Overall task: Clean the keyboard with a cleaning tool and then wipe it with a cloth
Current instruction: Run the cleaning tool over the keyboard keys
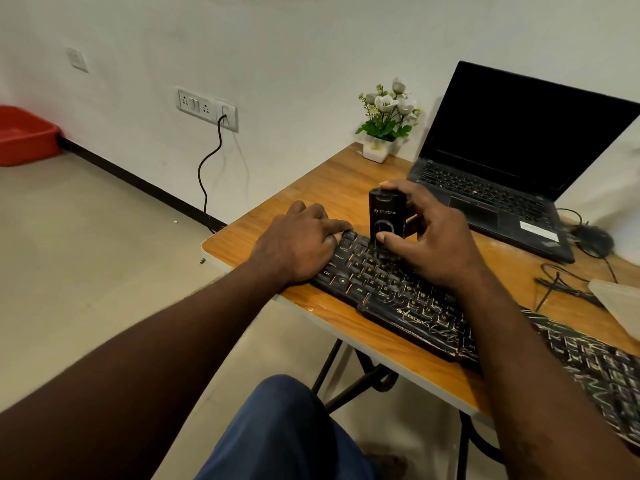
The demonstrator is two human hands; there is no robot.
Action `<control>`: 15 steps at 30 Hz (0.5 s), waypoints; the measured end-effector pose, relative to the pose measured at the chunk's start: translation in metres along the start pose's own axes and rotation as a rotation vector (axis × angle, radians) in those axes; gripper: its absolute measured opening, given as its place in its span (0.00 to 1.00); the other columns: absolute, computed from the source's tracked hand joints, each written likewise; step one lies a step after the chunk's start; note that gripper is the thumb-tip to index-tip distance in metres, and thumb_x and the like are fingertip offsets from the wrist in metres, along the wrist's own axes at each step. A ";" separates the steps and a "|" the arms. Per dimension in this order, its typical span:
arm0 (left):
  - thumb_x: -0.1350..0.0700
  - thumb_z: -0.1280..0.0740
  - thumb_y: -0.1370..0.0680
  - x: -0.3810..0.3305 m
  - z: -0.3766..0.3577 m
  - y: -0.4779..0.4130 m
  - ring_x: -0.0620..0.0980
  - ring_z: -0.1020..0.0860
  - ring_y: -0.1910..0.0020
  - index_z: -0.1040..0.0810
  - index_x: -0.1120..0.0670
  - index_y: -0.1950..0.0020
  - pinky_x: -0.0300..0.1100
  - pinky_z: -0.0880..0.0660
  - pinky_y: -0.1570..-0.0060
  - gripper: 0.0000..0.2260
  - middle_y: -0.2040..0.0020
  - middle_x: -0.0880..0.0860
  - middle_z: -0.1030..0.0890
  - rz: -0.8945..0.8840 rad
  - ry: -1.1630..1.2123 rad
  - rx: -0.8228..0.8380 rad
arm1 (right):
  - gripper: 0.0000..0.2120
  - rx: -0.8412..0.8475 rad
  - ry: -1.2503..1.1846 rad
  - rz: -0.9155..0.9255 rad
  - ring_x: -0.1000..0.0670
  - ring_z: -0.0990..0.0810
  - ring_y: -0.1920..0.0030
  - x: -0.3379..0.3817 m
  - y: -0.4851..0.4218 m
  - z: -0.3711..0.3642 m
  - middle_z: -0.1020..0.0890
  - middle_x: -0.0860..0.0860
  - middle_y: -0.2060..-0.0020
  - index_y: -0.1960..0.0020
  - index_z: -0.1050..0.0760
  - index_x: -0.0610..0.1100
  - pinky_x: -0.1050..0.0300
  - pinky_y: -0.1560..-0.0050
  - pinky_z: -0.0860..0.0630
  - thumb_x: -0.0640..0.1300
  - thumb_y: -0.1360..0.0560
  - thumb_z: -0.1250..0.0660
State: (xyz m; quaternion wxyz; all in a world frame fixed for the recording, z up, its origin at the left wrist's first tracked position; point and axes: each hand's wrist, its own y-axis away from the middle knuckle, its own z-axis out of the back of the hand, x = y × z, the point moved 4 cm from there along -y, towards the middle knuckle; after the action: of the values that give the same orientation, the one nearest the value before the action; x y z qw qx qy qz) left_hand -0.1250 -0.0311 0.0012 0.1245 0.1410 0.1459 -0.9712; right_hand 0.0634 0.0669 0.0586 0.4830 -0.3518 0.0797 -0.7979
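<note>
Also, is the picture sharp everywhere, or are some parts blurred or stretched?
Head view: sharp in the middle, around the cleaning tool; the keyboard smears into streaks at its right end, and the mouse is blurred. The wide lens stretches the forearms near the bottom corners; light is soft.

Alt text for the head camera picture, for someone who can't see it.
A right hand holds a cleaning tool upright on the keys of a keyboard while the left hand rests on its left end. Behind, on the wooden table, stand an open laptop and a flower pot.

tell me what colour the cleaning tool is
The cleaning tool is black, seen in the head view.
</note>
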 end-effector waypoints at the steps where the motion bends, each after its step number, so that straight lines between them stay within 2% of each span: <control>1: 0.45 0.47 0.15 0.000 0.000 0.000 0.50 0.33 0.38 0.31 0.36 0.24 0.55 0.30 0.39 0.19 0.35 0.48 0.26 0.001 0.001 0.002 | 0.36 -0.014 0.021 -0.001 0.60 0.17 0.57 0.000 0.000 0.000 0.19 0.56 0.46 0.27 0.33 0.65 0.64 0.60 0.24 0.46 0.28 0.22; 6: 0.46 0.47 0.15 0.000 0.001 0.000 0.50 0.33 0.37 0.31 0.37 0.24 0.55 0.30 0.38 0.20 0.35 0.49 0.26 -0.002 -0.013 0.001 | 0.36 0.031 -0.032 0.020 0.59 0.17 0.57 0.001 0.001 -0.001 0.19 0.57 0.46 0.27 0.32 0.64 0.66 0.61 0.23 0.45 0.28 0.22; 9: 0.46 0.47 0.15 0.001 0.000 0.000 0.50 0.33 0.38 0.31 0.36 0.24 0.55 0.30 0.39 0.20 0.36 0.48 0.26 -0.008 -0.012 -0.004 | 0.35 -0.010 -0.014 0.007 0.58 0.16 0.57 0.000 0.000 0.000 0.18 0.55 0.45 0.28 0.32 0.66 0.57 0.58 0.18 0.46 0.28 0.22; 12: 0.46 0.47 0.15 0.000 -0.001 0.000 0.51 0.33 0.37 0.31 0.36 0.24 0.55 0.30 0.38 0.20 0.35 0.48 0.26 -0.006 -0.013 -0.009 | 0.34 0.016 -0.122 0.009 0.56 0.16 0.55 0.001 0.001 -0.001 0.19 0.57 0.44 0.28 0.31 0.65 0.57 0.56 0.17 0.45 0.28 0.22; 15: 0.45 0.47 0.15 0.000 0.000 0.000 0.51 0.33 0.36 0.31 0.36 0.24 0.55 0.30 0.38 0.19 0.35 0.49 0.26 -0.008 -0.012 -0.009 | 0.34 -0.086 -0.093 -0.026 0.57 0.17 0.52 -0.001 -0.005 0.002 0.19 0.53 0.43 0.27 0.32 0.64 0.55 0.54 0.16 0.46 0.27 0.22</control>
State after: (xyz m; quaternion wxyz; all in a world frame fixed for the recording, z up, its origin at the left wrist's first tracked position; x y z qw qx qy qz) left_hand -0.1248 -0.0308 0.0010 0.1219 0.1340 0.1499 -0.9720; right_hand 0.0612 0.0707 0.0623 0.4601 -0.4100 0.0868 -0.7828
